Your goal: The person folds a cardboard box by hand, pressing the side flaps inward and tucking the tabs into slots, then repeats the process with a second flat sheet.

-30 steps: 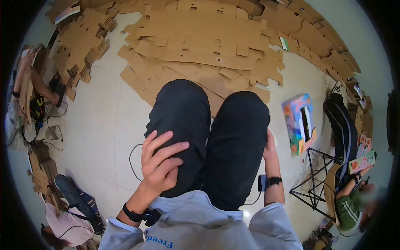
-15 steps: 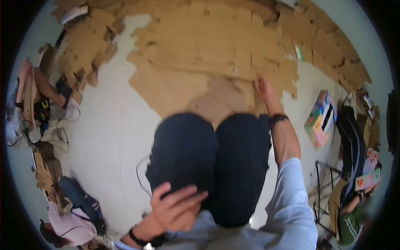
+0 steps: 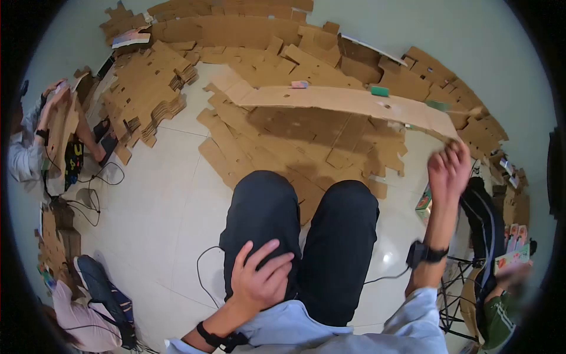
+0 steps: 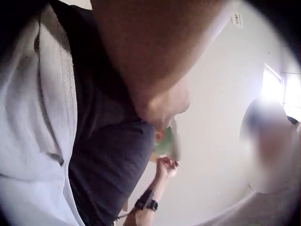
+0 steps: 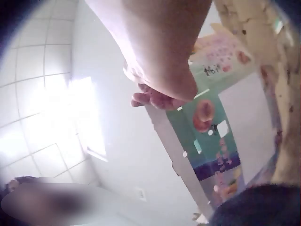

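My right hand is raised at the front right and pinches the right end of a long flat cardboard sheet. The sheet is tilted up above the layered cardboard, its plain brown side towards me in the head view. Its other side, a printed face with peaches on green, shows in the right wrist view beneath my curled fingertips. My left hand rests on my left thigh with its fingers spread, holding nothing. In the left wrist view, my right hand appears beyond my knee, at the sheet's edge.
Flattened cardboard lies in layers on the floor ahead; another stack is at the far left. A colourful box stands behind my right forearm. People sit at the left, lower left and right, beside a black-framed stool.
My right hand has gone from beside my right thigh forward to the cardboard, gripped a sheet and lifted it to the right. My left hand stays at my thigh. The head view has shifted.
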Demonstrator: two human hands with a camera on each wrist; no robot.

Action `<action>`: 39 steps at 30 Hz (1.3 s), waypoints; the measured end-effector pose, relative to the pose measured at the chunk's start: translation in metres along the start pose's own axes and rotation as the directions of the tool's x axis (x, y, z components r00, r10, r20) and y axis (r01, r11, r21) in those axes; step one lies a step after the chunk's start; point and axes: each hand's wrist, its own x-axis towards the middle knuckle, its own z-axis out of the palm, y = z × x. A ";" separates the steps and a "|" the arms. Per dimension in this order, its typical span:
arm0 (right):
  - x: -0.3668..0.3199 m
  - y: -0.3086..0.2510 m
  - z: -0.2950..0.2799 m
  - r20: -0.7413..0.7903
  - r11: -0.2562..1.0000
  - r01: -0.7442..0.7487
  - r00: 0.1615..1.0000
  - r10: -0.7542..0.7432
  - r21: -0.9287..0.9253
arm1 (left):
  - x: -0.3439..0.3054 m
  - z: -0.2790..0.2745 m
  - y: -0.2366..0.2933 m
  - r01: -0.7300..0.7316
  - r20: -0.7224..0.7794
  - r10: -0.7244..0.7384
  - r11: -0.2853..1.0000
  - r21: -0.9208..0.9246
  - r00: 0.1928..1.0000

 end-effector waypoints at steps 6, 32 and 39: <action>-0.177 -0.011 0.066 0.516 0.981 0.137 0.855 -0.045 -0.141 | 0.000 -0.001 -0.014 -0.021 -0.076 0.013 0.994 -0.109 0.997; -0.331 0.035 0.079 0.024 0.784 -0.001 1.000 0.020 -0.621 | -0.080 -0.015 -0.032 0.065 -0.116 -0.072 0.996 -0.063 0.991; -0.317 0.038 0.081 0.096 0.801 -0.037 0.988 0.118 -0.598 | -0.090 -0.023 -0.019 0.049 -0.121 -0.042 0.997 0.060 0.992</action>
